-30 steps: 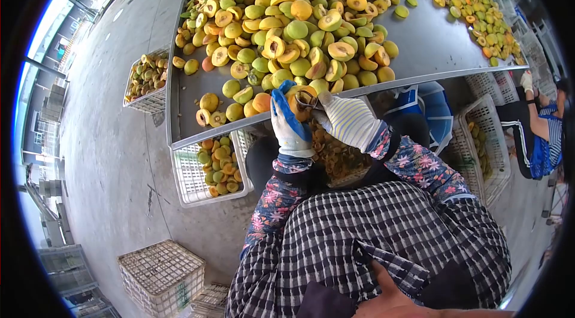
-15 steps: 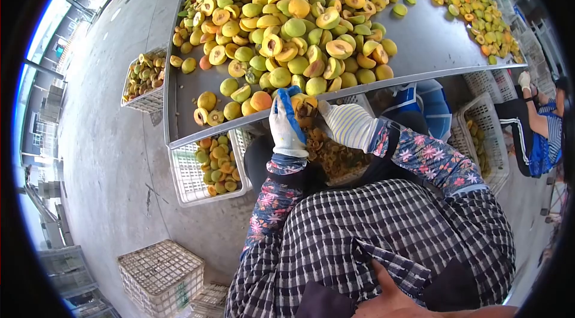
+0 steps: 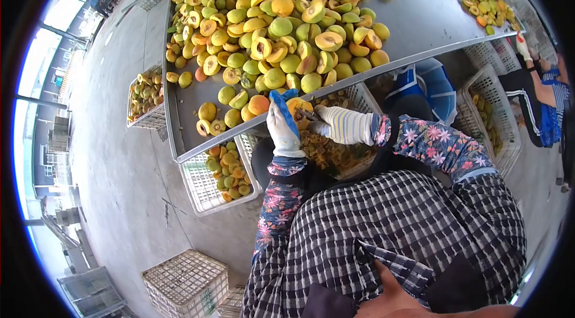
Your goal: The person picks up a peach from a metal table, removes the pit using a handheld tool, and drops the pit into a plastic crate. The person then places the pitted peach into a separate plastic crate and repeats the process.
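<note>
My left hand [image 3: 284, 123], in a white and blue glove, holds a cut yellow fruit half [image 3: 299, 112] just off the table's front edge. From the right, my right hand [image 3: 344, 125], in a striped glove, grips a dark thin tool [image 3: 309, 115] whose tip meets the fruit. The fingers of that hand are wrapped round its handle. Below both hands, a crate [image 3: 358, 167] holds scraps and fruit pieces. Whole and halved green-yellow fruits [image 3: 280, 27] are heaped on the metal table [image 3: 413, 39] beyond.
A white crate of fruit [image 3: 200, 189] stands under the table's left corner, and another [image 3: 147, 115] farther left. An upturned crate [image 3: 185, 279] is on the floor. At right are a blue bag [image 3: 435, 90], a fruit crate [image 3: 509, 132] and a co-worker [image 3: 533, 96] at the table.
The view has shifted slightly. My right hand has turned beside the fruit, and the dark tool now shows against it. My left hand still holds the fruit.
</note>
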A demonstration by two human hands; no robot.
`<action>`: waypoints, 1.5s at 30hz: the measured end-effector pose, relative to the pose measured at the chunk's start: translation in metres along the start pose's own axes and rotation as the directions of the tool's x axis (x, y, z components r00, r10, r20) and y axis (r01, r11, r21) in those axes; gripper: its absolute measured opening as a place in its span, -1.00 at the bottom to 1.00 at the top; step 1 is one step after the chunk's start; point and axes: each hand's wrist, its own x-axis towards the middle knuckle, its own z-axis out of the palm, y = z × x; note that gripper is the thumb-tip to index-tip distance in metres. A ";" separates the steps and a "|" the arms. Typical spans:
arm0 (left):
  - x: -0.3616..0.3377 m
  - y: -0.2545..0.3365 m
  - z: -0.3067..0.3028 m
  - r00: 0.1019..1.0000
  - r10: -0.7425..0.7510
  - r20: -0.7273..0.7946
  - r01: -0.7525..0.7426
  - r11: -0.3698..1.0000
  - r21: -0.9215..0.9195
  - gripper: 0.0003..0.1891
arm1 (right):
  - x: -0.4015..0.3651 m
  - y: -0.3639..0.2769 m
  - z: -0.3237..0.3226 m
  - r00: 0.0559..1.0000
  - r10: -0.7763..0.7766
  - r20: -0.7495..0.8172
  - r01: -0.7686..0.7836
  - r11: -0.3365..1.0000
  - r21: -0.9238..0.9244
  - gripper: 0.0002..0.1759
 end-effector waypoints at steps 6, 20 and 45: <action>-0.022 0.006 0.027 0.943 0.334 0.001 -0.333 0.940 0.075 -0.40 | 0.009 -0.006 0.001 0.991 -0.052 -0.120 0.070 0.986 0.153 -0.60; 0.006 -0.005 -0.017 0.877 0.327 0.353 -0.478 0.673 0.565 -0.55 | -0.006 -0.014 0.004 1.000 0.018 -0.017 -0.019 0.998 -0.061 -0.67; -0.016 0.023 0.005 0.868 0.413 0.276 -0.493 0.641 0.588 -0.76 | -0.008 -0.053 -0.009 0.925 0.288 0.249 -0.371 0.828 0.420 -0.48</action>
